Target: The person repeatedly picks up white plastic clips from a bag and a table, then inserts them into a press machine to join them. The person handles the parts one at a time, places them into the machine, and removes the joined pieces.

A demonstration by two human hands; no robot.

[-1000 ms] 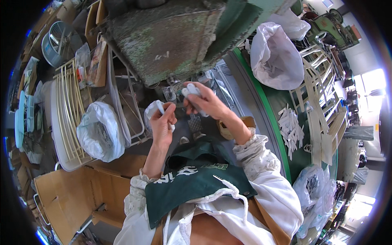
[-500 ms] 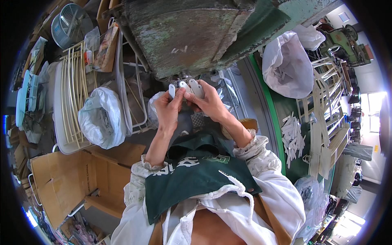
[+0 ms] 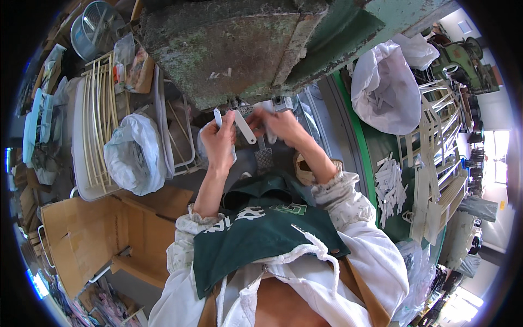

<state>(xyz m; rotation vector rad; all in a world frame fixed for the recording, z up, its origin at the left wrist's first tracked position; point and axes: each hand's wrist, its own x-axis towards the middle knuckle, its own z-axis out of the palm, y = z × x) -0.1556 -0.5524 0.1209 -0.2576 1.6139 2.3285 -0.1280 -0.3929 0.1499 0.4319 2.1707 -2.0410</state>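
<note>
Hands meet close under the worn green and rust-stained metal machine housing (image 3: 245, 49), and the telling relation is between them: the left hand (image 3: 219, 144) is clenched around a pale flat plastic strip with a rounded end (image 3: 218, 117) that stands nearly upright out of the top of the fist, while a second white plastic strip (image 3: 244, 128) lies slantwise between the two hands, its long axis running from upper left to lower right, just beside the left fingers (image 3: 229, 126). The right hand (image 3: 279, 125) reaches up against the underside of the machine with its fingers curled; whether they pinch a piece there cannot be told, since the knuckles hide the tips. Both hands sit about equally near the slanted strip. To the left a white plastic bag with its mouth rolled open (image 3: 133, 155) holds something that cannot be made out; at upper right a larger white sack (image 3: 384, 92) shows small pale pieces inside. More loose white strips (image 3: 391, 185) lie heaped on the green counter (image 3: 381, 150) at the right.
</note>
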